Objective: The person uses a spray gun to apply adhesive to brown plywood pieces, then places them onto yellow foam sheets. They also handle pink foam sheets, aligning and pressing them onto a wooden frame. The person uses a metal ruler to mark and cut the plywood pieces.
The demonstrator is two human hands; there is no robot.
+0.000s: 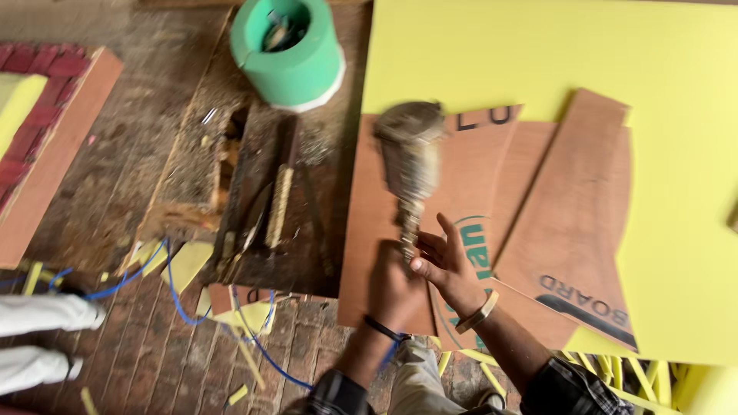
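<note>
A dusty, blurred power tool [410, 157] with a round head stands over the brown plywood boards [573, 223], which lie on a big yellow sheet [538, 54]. My left hand [392, 288], with a black band at the wrist, is closed around the lower end of the tool's handle. Just right of the handle is my right hand [452, 267], with a tan bracelet at the wrist. Its fingers are spread over the printed board and it grips nothing that I can see. A blue cable [181, 303] runs across the floor towards my left wrist.
A green round container [290, 54] stands at the top. Below it a dirty wooden tray [269, 207] holds hand tools. A red-patterned framed panel [46, 131] lies at left. Another person's white-clad legs [38, 338] reach in at lower left. Yellow offcuts [615, 373] litter the brick floor.
</note>
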